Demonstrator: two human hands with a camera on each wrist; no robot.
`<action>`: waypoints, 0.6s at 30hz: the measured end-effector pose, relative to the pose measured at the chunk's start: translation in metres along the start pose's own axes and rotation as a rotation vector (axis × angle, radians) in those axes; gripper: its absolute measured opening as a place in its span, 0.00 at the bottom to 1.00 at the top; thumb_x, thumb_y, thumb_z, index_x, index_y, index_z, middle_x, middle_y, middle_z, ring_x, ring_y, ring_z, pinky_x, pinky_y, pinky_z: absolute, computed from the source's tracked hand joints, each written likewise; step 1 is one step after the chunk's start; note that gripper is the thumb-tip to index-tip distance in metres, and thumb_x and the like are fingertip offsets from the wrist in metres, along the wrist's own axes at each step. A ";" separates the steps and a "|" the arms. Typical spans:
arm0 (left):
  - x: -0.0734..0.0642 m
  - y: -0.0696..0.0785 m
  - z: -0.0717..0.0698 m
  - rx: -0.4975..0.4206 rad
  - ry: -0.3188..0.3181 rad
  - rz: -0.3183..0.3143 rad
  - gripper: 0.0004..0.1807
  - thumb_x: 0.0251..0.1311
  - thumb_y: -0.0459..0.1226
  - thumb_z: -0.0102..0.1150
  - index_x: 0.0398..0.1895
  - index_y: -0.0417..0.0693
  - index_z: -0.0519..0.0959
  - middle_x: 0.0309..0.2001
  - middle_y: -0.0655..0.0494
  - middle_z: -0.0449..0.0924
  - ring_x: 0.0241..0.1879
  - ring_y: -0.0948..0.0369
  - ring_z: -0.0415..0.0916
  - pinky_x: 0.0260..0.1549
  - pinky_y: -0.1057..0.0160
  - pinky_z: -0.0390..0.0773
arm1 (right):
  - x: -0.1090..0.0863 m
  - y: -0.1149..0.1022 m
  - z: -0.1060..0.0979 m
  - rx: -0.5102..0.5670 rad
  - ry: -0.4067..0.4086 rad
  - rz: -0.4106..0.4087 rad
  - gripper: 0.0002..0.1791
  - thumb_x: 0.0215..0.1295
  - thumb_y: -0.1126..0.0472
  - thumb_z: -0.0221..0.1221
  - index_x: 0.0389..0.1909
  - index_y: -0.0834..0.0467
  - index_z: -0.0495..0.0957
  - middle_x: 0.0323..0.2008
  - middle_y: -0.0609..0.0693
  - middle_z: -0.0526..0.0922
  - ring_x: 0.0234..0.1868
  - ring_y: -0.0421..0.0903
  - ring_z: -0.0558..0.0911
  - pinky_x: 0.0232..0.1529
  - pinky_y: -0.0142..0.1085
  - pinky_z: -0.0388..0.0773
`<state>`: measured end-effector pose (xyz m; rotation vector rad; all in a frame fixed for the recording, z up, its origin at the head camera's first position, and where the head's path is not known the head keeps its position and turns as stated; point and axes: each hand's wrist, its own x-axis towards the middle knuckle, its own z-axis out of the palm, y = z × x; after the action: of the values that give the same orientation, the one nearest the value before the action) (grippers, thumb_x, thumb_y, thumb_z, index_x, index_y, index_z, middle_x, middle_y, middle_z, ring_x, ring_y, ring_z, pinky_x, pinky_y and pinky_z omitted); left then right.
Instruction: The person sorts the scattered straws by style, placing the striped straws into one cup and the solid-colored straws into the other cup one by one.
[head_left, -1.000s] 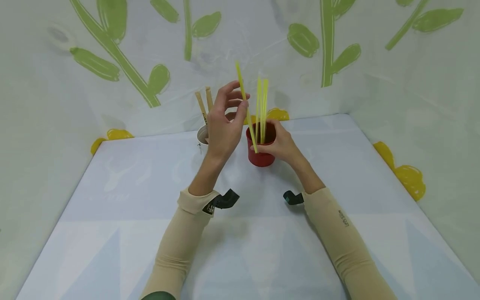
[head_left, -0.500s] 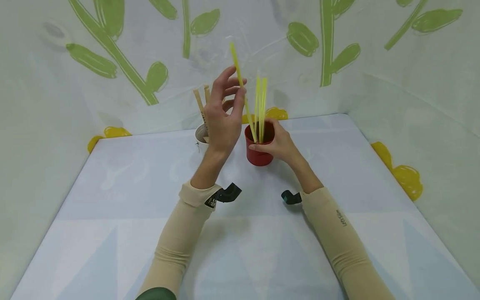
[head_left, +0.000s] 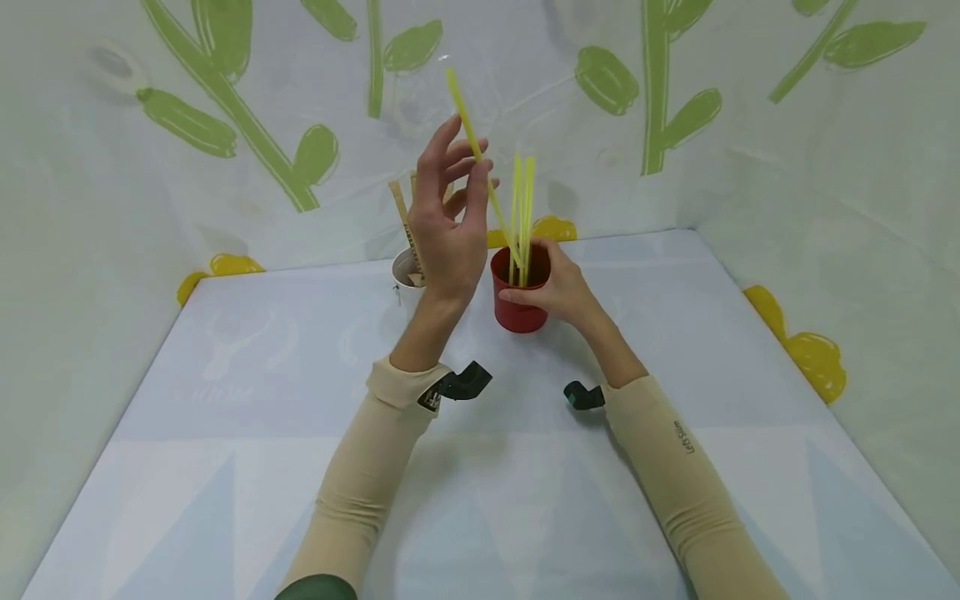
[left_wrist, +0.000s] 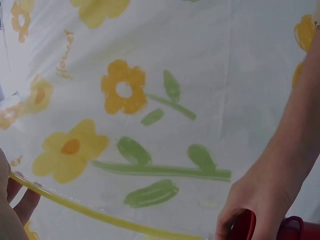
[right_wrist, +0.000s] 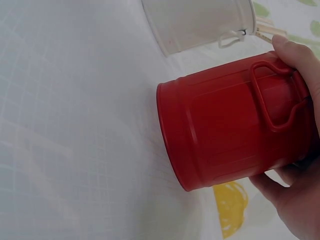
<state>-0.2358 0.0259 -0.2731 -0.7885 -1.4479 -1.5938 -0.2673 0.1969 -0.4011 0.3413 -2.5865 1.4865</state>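
My left hand point(head_left: 450, 221) is raised and pinches a yellow straw point(head_left: 462, 112) between thumb and fingers. A bit of clear wrapper shows past the straw's top. The straw leans, its lower end inside the outline of the mouth of a small red metal bucket point(head_left: 517, 318). Several more yellow straws point(head_left: 529, 192) stand upright in that bucket. My right hand point(head_left: 568, 287) grips the bucket near its rim, thumb in front and fingers behind. In the right wrist view the red bucket point(right_wrist: 225, 122) shows its folded wire handle. The straw point(left_wrist: 95, 214) spans the lower left wrist view.
A white bucket point(head_left: 401, 268) stands left of the red one, partly behind my left hand and wrist. Thin sticks in brown paper point(head_left: 398, 198) rise from it. Behind the table point(head_left: 300, 358) is a white wall cloth point(head_left: 510, 50) printed with plants.
My left hand has risen with the straw. The straw's lower end has gone from in front of the red bucket's rim to within its mouth. My right hand has kept its grip.
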 end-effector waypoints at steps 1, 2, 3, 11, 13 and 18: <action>0.000 0.000 0.001 -0.006 -0.002 -0.004 0.23 0.67 0.33 0.57 0.64 0.37 0.69 0.48 0.44 0.80 0.45 0.59 0.81 0.43 0.60 0.84 | 0.000 0.000 0.000 0.000 0.001 0.000 0.48 0.46 0.45 0.75 0.66 0.44 0.59 0.63 0.45 0.71 0.64 0.44 0.70 0.57 0.49 0.78; -0.001 0.000 0.001 -0.008 -0.007 -0.011 0.23 0.67 0.33 0.57 0.64 0.37 0.69 0.48 0.44 0.80 0.45 0.59 0.81 0.42 0.60 0.84 | 0.000 0.000 0.000 0.000 0.001 -0.001 0.48 0.47 0.46 0.75 0.66 0.44 0.59 0.63 0.45 0.71 0.64 0.44 0.70 0.57 0.49 0.78; -0.001 0.000 0.001 -0.008 -0.011 -0.026 0.23 0.67 0.32 0.57 0.64 0.38 0.69 0.48 0.44 0.80 0.45 0.59 0.81 0.43 0.60 0.84 | -0.001 0.001 0.000 0.002 0.000 -0.002 0.48 0.47 0.46 0.75 0.66 0.45 0.59 0.64 0.45 0.71 0.64 0.45 0.70 0.57 0.49 0.78; -0.010 -0.009 0.005 0.040 -0.057 -0.075 0.22 0.68 0.33 0.56 0.64 0.39 0.70 0.47 0.43 0.80 0.46 0.58 0.81 0.44 0.62 0.83 | -0.001 0.000 -0.001 -0.015 0.005 -0.002 0.49 0.46 0.46 0.75 0.67 0.44 0.58 0.64 0.45 0.71 0.64 0.45 0.70 0.58 0.49 0.78; -0.013 -0.012 0.006 0.059 -0.067 -0.093 0.22 0.67 0.33 0.56 0.63 0.39 0.70 0.48 0.43 0.81 0.46 0.57 0.82 0.46 0.63 0.83 | -0.001 0.001 -0.001 -0.018 0.007 0.002 0.49 0.46 0.46 0.76 0.67 0.44 0.58 0.64 0.45 0.71 0.64 0.45 0.70 0.58 0.49 0.78; -0.022 -0.020 0.008 0.092 -0.106 -0.121 0.20 0.67 0.32 0.56 0.61 0.40 0.72 0.48 0.43 0.81 0.48 0.55 0.83 0.48 0.64 0.82 | 0.000 0.001 0.000 -0.019 0.005 -0.007 0.48 0.47 0.47 0.75 0.67 0.44 0.58 0.63 0.45 0.71 0.63 0.45 0.71 0.59 0.49 0.77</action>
<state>-0.2443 0.0368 -0.3003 -0.7542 -1.6604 -1.5828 -0.2675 0.1979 -0.4021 0.3434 -2.5912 1.4582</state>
